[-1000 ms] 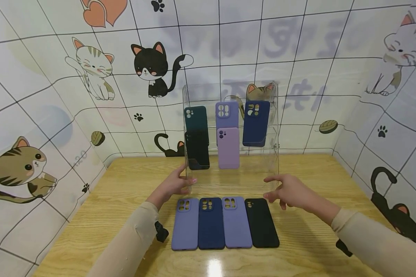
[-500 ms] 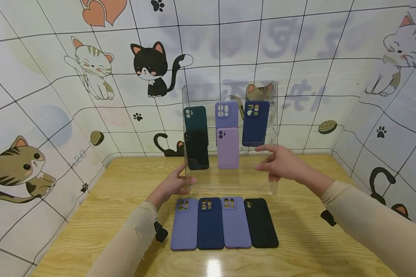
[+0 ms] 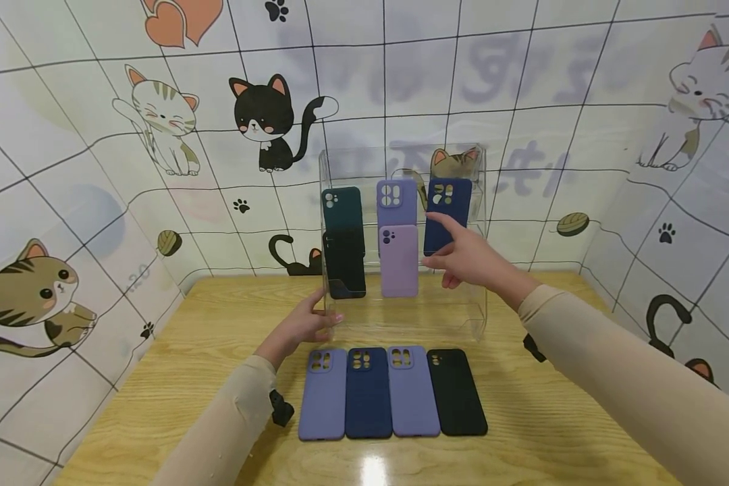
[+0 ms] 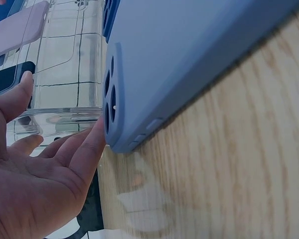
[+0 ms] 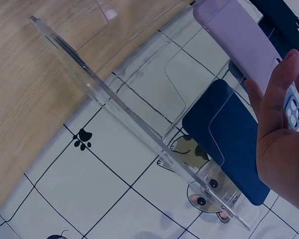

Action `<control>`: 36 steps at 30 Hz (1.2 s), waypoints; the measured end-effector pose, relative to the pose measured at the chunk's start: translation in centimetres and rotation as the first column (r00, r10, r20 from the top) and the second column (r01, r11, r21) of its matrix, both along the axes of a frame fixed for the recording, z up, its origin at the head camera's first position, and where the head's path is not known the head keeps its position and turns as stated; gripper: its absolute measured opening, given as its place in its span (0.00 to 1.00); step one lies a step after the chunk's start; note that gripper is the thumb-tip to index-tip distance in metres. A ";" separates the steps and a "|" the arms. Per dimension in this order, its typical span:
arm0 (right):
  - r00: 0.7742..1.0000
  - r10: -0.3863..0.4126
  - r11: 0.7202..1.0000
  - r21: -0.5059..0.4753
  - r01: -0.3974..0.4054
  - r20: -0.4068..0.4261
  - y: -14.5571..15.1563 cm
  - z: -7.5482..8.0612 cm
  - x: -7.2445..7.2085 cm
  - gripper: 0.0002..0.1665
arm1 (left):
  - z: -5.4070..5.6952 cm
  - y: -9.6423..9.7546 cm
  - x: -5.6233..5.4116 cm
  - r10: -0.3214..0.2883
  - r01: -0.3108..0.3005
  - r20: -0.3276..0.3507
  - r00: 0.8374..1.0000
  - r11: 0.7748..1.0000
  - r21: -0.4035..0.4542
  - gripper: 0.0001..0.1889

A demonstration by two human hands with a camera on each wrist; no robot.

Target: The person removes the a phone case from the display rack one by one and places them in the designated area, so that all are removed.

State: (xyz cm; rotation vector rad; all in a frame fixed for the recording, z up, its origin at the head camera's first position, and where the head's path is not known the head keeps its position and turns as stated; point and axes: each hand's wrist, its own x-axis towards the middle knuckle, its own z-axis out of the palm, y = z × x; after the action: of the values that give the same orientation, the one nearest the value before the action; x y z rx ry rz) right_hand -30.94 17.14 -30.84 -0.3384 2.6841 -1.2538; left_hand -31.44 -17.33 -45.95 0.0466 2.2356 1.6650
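Note:
A clear tiered stand (image 3: 401,331) holds several phone cases upright at the back of the table. My left hand (image 3: 300,324) touches the stand's lower left side, fingers mostly straight and thumb apart. My right hand (image 3: 464,256) is in front of the navy case (image 3: 455,196), covering its lower part. Its index finger and thumb are spread and hold nothing; their tips are near the right edges of the upper purple case (image 3: 396,202) and the pale lilac case (image 3: 399,263). On the stand's left are a dark green case (image 3: 343,209) and a black case (image 3: 345,270).
On the wooden table (image 3: 219,378), in front of the stand, lies a row of cases: a purple one (image 3: 323,398), a navy one (image 3: 368,398), another purple one (image 3: 414,398) and a black one (image 3: 457,395). A cat-patterned wall covering (image 3: 522,67) stands behind and at both sides.
My right hand has left the stand's lower right side, moving up and left to the front of the navy case. The left hand has stayed in place.

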 end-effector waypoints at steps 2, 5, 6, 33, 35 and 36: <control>1.000 0.001 1.000 0.006 -0.001 -0.004 -0.5 -0.3 -0.5 0.57 | -0.1 0.0 0.0 -0.003 0.003 -0.005 1.000 1.000 0.000 0.48; 1.000 0.001 1.000 0.027 -0.001 -0.001 -1.1 -0.8 -1.0 0.58 | -0.1 0.0 0.0 -0.003 0.003 -0.004 1.000 1.000 0.005 0.48; 1.000 0.001 0.999 0.032 -0.001 0.000 -1.3 -1.0 -1.2 0.59 | -0.1 0.0 -0.1 -0.008 0.008 -0.007 1.000 1.000 0.003 0.48; 0.976 -0.093 0.992 0.063 0.107 -0.199 -2.8 -5.7 -2.8 0.53 | -0.5 -0.1 -0.7 -0.015 0.015 0.000 1.000 1.000 0.019 0.49; 0.975 -0.095 0.991 0.073 0.112 -0.202 -3.0 -5.9 -2.8 0.53 | -0.6 -0.2 -0.8 -0.014 0.014 -0.002 1.000 1.000 0.017 0.49; 0.975 -0.096 0.991 0.077 0.113 -0.202 -3.1 -5.9 -2.8 0.52 | -0.6 -0.2 -0.7 -0.013 0.013 -0.002 1.000 1.000 0.018 0.49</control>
State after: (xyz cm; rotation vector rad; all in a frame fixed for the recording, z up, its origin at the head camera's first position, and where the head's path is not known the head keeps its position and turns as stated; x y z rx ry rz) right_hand -33.74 14.05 -36.76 -0.3301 2.9516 -1.1806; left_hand -32.18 -17.56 -46.54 0.0671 2.2171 1.6786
